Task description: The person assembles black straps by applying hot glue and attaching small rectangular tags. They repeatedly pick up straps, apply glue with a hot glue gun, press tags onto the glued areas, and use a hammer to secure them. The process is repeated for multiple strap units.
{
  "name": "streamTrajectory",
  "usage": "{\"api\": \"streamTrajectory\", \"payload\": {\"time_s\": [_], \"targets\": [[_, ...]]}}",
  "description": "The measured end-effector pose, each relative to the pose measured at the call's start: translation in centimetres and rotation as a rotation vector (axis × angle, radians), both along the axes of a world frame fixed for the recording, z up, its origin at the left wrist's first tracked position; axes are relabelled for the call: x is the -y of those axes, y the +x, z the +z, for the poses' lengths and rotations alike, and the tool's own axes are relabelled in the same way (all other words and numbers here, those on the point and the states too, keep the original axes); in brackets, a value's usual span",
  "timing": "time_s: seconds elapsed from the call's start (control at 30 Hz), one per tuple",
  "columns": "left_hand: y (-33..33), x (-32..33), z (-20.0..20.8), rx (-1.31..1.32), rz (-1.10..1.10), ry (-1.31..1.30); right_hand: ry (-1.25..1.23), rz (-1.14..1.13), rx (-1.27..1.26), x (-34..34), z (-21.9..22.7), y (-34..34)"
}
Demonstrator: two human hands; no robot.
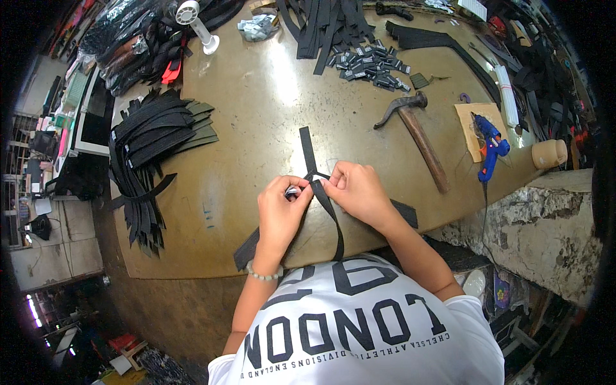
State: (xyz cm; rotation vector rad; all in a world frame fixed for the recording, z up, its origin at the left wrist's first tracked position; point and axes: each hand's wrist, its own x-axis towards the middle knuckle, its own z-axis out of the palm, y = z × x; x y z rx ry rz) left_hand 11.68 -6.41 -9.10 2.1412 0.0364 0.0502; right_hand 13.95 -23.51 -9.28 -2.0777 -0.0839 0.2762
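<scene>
Near the front edge of the table, my left hand (280, 208) and my right hand (355, 192) meet over a black webbing strap (308, 146). Each hand pinches it between thumb and fingertips, the two grips almost touching. One end of the strap points away from me flat on the tabletop, while a narrow length loops down toward my shirt. Small grey-and-white pieces (292, 192) show inside my curled left fingers; their kind is unclear. Wider black strap ends (246, 250) stick out beneath my left wrist, and another (404, 213) lies beneath my right forearm.
On the table (256, 122), a hammer (423, 141) and a blue glue gun (492, 146) lie to the right. Small dark pieces (372, 64) are heaped at the back, by loose black straps (330, 25). Bundled straps (154, 128) lie left; a white handheld fan (199, 27) sits behind.
</scene>
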Motion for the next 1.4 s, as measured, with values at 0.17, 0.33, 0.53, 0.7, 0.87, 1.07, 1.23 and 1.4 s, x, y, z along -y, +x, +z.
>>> {"api": "streamTrajectory", "payload": {"time_s": [0.17,0.33,0.53,0.7,0.87,1.07,1.23,1.4], "targets": [[0.0,0.2,0.1,0.003,0.026,0.024,-0.043,0.062,0.167,0.1,1.9,-1.0],[-0.5,0.3,-0.3,0.121,-0.020,0.073,0.058,0.297,0.423,-0.3,1.6,2.5],[-1.2,0.7,-0.5,0.139,-0.059,0.188,0.005,0.338,0.161,-0.6,-0.9,8.2],[-1.4,0.9,-0.2,0.125,-0.119,0.420,-0.181,0.253,0.129,-1.7,0.5,10.2],[-1.9,0.2,0.3,0.164,-0.141,0.456,-0.394,-0.241,0.890,2.6,-0.1,8.1],[-1.2,-1.2,-0.1,0.182,-0.129,0.271,-0.893,-0.495,0.267,10.7,0.8,1.1],[-0.8,-1.7,-0.1,-0.064,-0.014,0.041,-0.269,-0.283,0.271,4.7,5.8,-3.6],[-0.8,-1.9,-0.4,-0.083,0.030,-0.055,-0.354,0.095,0.165,0.9,4.4,-5.8]]}}
